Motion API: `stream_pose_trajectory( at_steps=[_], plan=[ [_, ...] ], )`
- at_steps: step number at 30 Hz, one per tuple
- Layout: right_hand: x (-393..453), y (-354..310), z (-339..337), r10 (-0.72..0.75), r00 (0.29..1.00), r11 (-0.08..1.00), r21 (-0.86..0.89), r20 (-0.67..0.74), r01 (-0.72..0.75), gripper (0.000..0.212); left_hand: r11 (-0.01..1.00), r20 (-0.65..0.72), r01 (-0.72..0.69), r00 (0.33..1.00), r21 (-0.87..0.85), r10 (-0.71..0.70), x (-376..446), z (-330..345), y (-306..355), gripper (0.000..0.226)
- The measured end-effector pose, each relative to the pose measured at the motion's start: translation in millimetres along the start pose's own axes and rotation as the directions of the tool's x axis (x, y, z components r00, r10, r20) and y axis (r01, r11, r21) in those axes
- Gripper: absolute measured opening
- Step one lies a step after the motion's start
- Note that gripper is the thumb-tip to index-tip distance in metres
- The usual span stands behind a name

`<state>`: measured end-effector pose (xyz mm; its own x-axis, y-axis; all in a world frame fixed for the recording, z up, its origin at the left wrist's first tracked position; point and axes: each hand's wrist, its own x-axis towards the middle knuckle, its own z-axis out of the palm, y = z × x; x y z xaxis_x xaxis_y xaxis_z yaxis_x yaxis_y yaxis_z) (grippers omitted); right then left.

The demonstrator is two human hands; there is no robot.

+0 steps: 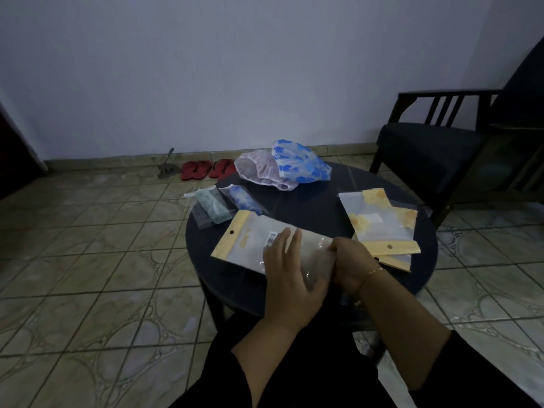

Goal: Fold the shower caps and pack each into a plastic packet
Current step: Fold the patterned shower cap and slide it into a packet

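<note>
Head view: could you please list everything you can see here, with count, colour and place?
table: one, dark, round, centre.
loose shower caps: two, pink-white and blue-flowered, table's far edge.
filled packets: two, clear, holding green and blue caps, far left of table.
packet being filled: one, clear with tan header, near edge.
spare packets: about two, clear with tan headers, right side.
sandals: one pair, red, floor by wall.
armchair: one, dark, right.
left hand: flat on the packet.
right hand: gripping the packet's open end.
</note>
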<state>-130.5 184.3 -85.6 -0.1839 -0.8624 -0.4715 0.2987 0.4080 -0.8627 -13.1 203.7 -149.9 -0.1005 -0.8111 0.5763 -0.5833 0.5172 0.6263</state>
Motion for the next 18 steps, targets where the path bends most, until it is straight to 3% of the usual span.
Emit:
stream_pose_trajectory(
  at_steps=[3, 6, 7, 9, 10, 14, 18],
  plan=[
    [-5.1, -11.2, -12.5, -0.007, 0.999, 0.998, 0.061, -0.039, 0.01, 0.014, 0.994, -0.196, 0.049, 0.98, 0.098, -0.029, -0.2, 4.1, 4.2, 0.059],
    [-2.4, -19.2, -15.5, 0.003, 1.0, 0.989, 0.151, -0.026, 0.001, 0.026, 0.981, -0.363, 0.193, 0.913, -0.016, -0.185, 7.0, 3.3, 8.9, 0.042],
    [1.3, -20.6, -12.2, 0.021, 1.0, 0.983, 0.184, -0.008, -0.019, 0.032, 0.961, -0.363, 0.244, 0.891, -0.127, -0.274, 12.9, 0.9, 12.0, 0.034],
    [7.3, -24.9, -1.2, 0.057, 0.998, 0.976, 0.207, 0.03, -0.062, 0.035, 0.862, -0.205, 0.359, 0.87, -0.358, -0.447, 29.7, -3.8, 18.5, 0.024],
    [8.2, -28.4, 6.0, 0.071, 0.996, 0.977, 0.196, 0.06, -0.082, 0.032, 0.825, -0.124, 0.408, 0.865, -0.39, -0.487, 39.4, -5.2, 19.9, 0.021],
    [25.8, -44.3, 31.0, 0.118, 0.985, 0.967, 0.212, 0.128, -0.143, 0.025, 0.813, -0.074, 0.53, 0.825, -0.241, -0.56, 87.5, -13.4, 9.8, 0.033],
    [57.9, -63.5, 46.0, 0.116, 0.982, 0.972, 0.185, 0.147, -0.142, 0.037, 0.741, -0.035, 0.653, 0.746, -0.156, -0.665, 141.7, -23.8, -24.8, 0.04]
  ],
)
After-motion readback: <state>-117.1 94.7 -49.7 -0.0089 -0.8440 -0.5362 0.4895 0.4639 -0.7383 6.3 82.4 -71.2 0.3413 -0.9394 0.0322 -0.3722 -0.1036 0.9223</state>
